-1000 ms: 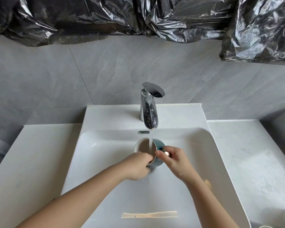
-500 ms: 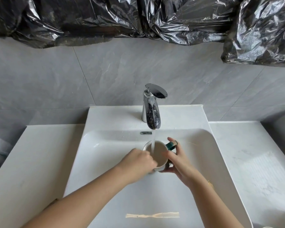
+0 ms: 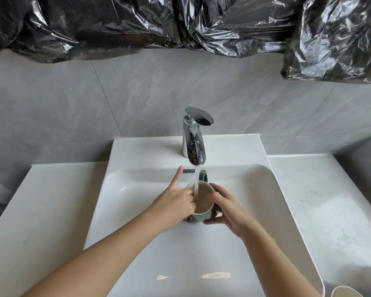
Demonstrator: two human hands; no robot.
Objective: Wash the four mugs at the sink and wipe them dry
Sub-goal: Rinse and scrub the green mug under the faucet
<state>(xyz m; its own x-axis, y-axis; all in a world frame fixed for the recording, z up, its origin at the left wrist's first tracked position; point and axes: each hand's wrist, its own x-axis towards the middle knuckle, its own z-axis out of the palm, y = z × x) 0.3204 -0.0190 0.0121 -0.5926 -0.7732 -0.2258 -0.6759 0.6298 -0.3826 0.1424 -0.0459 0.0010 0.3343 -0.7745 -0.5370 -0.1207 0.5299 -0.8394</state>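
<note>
Evidently early going: one mug under wash, no drying begun, no cloth in view. Nearest, at the lower right corner, rim of a pale cup (image 3: 347,292) by the counter (image 3: 330,211), washed or not, cannot tell. Farther in, right hand (image 3: 229,211) wrapped round the mug (image 3: 204,202), left hand (image 3: 176,202) hooked over its rim, forefinger straight. Teal outside, beige inside, upright in the sink (image 3: 255,189), handle pointing away, under the tap (image 3: 194,144) and its stream.

A teal mug (image 3: 204,202), pale inside, is held upright in the sink (image 3: 137,221); perhaps a second, cream mug (image 3: 347,293) is cut off bottom right.
</note>
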